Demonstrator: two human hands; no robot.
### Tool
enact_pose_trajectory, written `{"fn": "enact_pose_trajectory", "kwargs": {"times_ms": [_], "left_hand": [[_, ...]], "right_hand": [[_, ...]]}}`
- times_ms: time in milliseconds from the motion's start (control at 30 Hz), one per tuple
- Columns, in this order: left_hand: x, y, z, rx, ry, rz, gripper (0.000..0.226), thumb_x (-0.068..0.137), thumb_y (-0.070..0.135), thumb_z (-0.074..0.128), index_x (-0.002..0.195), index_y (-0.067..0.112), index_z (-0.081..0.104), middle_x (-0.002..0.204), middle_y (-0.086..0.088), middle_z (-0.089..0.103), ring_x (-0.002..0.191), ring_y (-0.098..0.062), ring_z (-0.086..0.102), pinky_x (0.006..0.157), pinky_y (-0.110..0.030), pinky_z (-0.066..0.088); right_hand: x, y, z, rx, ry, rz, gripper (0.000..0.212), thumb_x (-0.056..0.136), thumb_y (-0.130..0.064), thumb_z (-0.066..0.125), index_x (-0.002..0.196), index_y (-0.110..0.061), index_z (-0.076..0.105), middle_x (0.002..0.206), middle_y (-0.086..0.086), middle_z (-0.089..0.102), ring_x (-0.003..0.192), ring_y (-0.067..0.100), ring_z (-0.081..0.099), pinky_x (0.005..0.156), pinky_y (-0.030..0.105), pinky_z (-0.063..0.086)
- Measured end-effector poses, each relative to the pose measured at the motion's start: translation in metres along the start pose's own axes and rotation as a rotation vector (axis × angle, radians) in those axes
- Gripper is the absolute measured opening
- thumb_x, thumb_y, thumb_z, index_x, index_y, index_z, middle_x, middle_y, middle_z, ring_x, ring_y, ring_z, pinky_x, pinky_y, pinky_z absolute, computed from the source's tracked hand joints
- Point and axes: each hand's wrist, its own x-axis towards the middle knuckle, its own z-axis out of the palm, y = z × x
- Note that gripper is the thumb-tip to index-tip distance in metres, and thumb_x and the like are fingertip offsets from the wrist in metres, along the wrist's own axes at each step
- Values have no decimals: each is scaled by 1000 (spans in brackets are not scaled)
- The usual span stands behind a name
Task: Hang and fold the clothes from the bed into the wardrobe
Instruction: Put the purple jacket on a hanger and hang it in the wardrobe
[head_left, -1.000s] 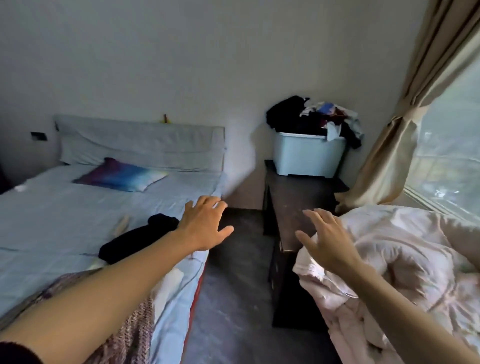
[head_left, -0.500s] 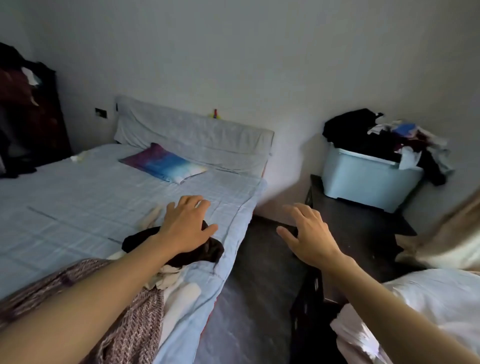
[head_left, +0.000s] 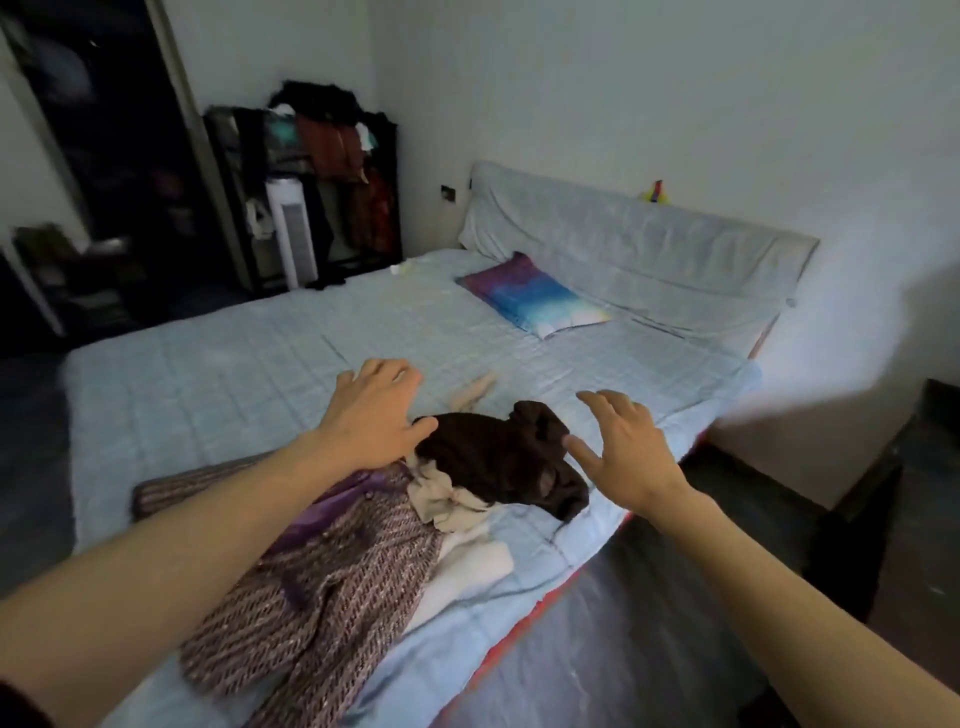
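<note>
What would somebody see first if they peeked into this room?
Two bare arms stretch out, the left hand and right hand open on either side of a dark brown garment near the edge of the blue bed. Nearer lies a purple knit garment, and a colourful pillow sits by the headboard.

The person's left hand (head_left: 374, 421) and right hand (head_left: 631, 457) are bare, as are both wrists. The left forearm (head_left: 171, 551) is uncovered along nearly all of its visible length. Only at the lower left corner of the view does the edge of a dark, reddish-brown sleeve (head_left: 18, 704) show, high up the arm. The right forearm (head_left: 779, 603) is uncovered as far as it shows. Motion blur hides the nails and finer skin detail.
</note>
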Motion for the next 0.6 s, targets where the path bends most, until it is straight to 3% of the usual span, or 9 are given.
{"fn": "enact_pose_trajectory", "kwargs": {"times_ms": [367,600], "left_hand": [[-64,-47,-11,130,-21,-334,68,88,62,50,143,23,42,150,-1,42,137,-24,35,109,-51,35],[-59,-113,28,103,-91,-436,67,89,61,50,144,25,41,152,-1,39,139,-24,33,109,-51,35]], "right_hand": [[70,-50,47,122,-78,-314,61,96,-46,55,149,-20,37,152,7,38,138,31,34,108,49,39],[105,-89,110,44,-209,-381,60,95,-48,53,147,-21,37,145,5,42,131,28,40,102,43,42]]}}
